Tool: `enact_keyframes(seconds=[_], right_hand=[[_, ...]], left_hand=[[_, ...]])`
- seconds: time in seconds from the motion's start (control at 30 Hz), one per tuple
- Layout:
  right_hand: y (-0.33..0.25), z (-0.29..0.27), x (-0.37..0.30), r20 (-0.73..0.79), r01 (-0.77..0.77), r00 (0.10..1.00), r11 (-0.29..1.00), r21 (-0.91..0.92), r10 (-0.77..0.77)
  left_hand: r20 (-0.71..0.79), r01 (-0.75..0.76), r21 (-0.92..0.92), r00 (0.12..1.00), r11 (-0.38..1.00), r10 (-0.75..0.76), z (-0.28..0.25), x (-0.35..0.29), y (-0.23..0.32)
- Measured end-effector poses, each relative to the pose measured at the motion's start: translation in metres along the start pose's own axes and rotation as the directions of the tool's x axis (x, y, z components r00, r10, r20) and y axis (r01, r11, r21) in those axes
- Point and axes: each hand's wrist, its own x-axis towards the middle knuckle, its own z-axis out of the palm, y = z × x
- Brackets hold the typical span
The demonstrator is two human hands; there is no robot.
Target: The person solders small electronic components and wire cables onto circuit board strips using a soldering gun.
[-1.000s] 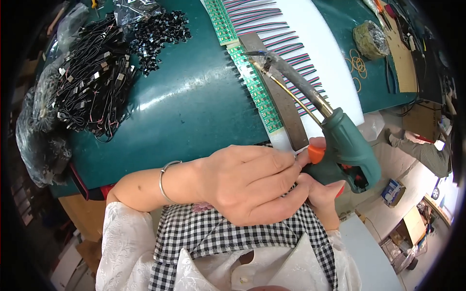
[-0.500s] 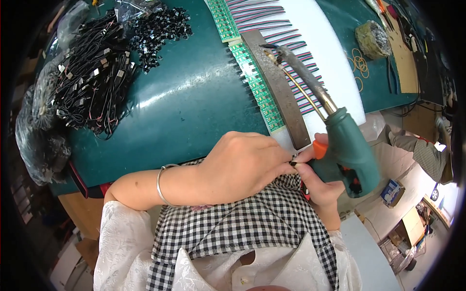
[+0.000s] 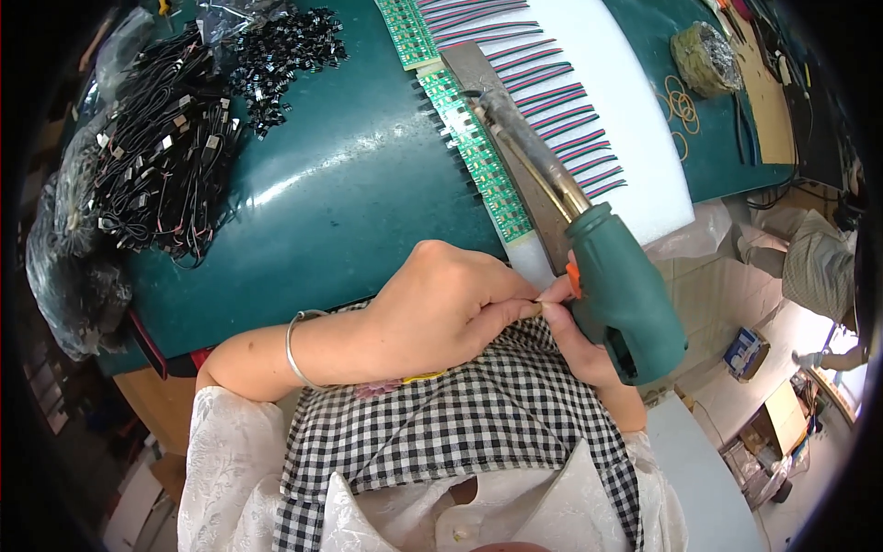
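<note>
Right hand (image 3: 579, 345) gripping soldering gun (image 3: 625, 294), left hand (image 3: 441, 308) pinching

Lighting is bright and even, evidently from overhead. A broad white sheen lies across the glossy green table (image 3: 340, 184), with streaks of glare near its middle. The white foam sheet (image 3: 625, 120) is close to overexposed. Shadows are soft and short, darkest under the left hand (image 3: 441, 308). The centre is sharp. Fisheye distortion bends straight edges toward the rim, and a black vignette closes the corners. The dark left margin loses detail.
</note>
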Motion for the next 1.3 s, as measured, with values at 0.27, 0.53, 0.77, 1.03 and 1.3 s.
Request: enact_keyframes(seconds=[0.27, 0.53, 0.77, 1.03, 1.3], right_hand=[[-0.006, 0.004, 0.009, -0.113, 0.034, 0.994, 0.963, 0.266, -0.004], [0.003, -0.002, -0.001, -0.127, 0.064, 0.991, 0.987, 0.148, -0.045], [0.003, -0.015, -0.019, -0.311, 0.003, 0.928, 0.834, 0.552, 0.203], [0.014, -0.025, -0.046, -0.259, -0.002, 0.939, 0.755, 0.656, 0.228], [0.027, -0.032, -0.063, -0.178, -0.091, 0.954, 0.8, 0.594, 0.241]], left_hand=[[-0.043, 0.013, -0.043, 0.999, 0.999, -0.014, 0.006, -0.001, -0.006], [-0.016, 0.013, -0.091, 1.0, 0.996, -0.014, 0.001, -0.005, -0.01], [0.093, 0.578, -0.46, 0.786, 0.674, -0.611, -0.02, 0.002, -0.026], [0.21, 0.67, -0.557, 0.686, 0.491, -0.697, -0.03, 0.023, -0.023], [0.197, 0.686, -0.559, 0.655, 0.466, -0.729, -0.033, 0.029, -0.022]])
